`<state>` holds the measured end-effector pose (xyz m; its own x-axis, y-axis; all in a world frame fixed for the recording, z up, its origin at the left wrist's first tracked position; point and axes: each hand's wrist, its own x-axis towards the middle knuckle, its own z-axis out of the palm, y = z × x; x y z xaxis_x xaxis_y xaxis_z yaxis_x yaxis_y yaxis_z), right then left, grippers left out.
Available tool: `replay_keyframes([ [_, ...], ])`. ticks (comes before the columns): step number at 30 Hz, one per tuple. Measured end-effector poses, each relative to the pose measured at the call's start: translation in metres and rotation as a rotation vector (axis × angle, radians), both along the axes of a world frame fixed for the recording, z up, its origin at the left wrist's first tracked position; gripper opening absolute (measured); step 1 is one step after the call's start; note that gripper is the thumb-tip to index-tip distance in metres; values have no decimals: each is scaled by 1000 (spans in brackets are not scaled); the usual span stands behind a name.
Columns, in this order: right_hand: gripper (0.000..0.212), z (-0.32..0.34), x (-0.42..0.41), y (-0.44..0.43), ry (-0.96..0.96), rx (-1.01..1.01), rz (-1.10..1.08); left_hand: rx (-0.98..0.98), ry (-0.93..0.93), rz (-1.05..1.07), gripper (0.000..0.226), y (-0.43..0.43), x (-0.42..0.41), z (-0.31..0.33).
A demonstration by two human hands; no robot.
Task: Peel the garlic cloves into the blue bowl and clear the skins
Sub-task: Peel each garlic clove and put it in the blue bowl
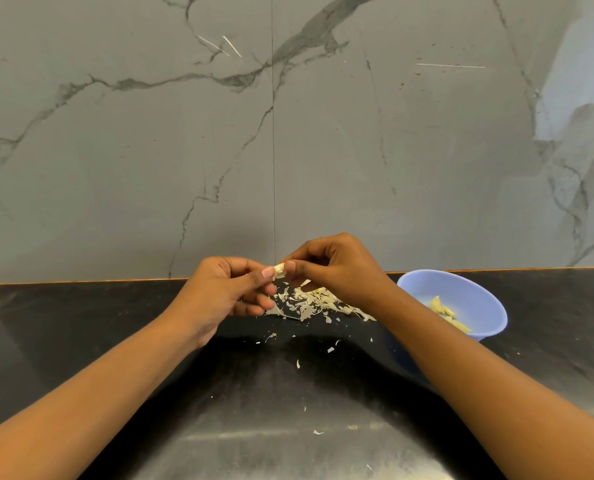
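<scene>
Though the black counter bears at our right the blue bowl, a few peeled cloves already in it, the heap of skins to its left lies uncleared, flakes strewn toward us. Above that heap our left hand and right hand both pinch one garlic clove by thumb and fingertips; we judge peeling midway, clearing unstarted.

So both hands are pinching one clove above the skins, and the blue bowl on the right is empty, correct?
No: the blue bowl isn't empty; the head view shows peeled cloves in it. The left hand and right hand do pinch one clove above the skins.
</scene>
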<state>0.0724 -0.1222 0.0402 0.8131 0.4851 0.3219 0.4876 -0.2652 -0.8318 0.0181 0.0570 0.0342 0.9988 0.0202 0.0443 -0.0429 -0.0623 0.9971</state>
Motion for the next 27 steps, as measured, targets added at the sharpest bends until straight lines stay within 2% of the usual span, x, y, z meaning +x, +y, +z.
replay_keyframes([
  [5,9,-1,-3,5,279,202,61,38,-83,52,9,0,1,-3],
  [12,13,-3,-3,9,340,253,-3,66,-123,51,9,0,3,-6],
  [17,12,-4,-4,7,298,217,8,34,-63,3,16,1,3,-6],
  [22,10,-4,-2,6,133,100,-47,5,0,-78,28,-1,2,-7],
  [27,16,-3,7,-2,-14,-117,-175,-25,26,-96,32,1,5,-9],
])
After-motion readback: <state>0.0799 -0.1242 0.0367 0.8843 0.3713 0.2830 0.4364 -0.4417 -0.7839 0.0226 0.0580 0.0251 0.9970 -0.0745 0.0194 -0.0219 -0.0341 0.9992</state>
